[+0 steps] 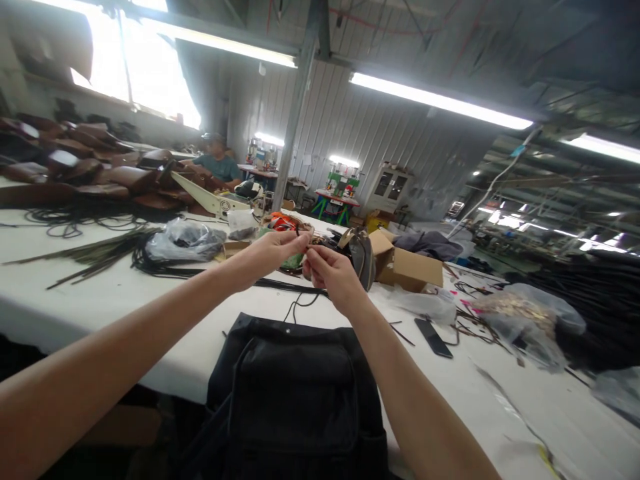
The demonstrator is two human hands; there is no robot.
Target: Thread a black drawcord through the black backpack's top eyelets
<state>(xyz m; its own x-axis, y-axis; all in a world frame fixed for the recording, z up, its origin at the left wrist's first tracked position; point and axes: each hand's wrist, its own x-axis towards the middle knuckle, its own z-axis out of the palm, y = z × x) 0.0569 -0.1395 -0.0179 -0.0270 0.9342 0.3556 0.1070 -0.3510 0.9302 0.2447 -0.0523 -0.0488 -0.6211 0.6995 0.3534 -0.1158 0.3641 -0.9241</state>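
A thin black cord [300, 303] is pinched between the left hand [273, 257] and the right hand [333, 273], both raised above the white table [75, 293]; the fingertips are closed together on it, though what else is gripped there is perhaps too small to tell. Below the hands, a black bag [295, 393] is laid at the table's near edge. A cardboard box [407, 267] is seen just beyond the right hand.
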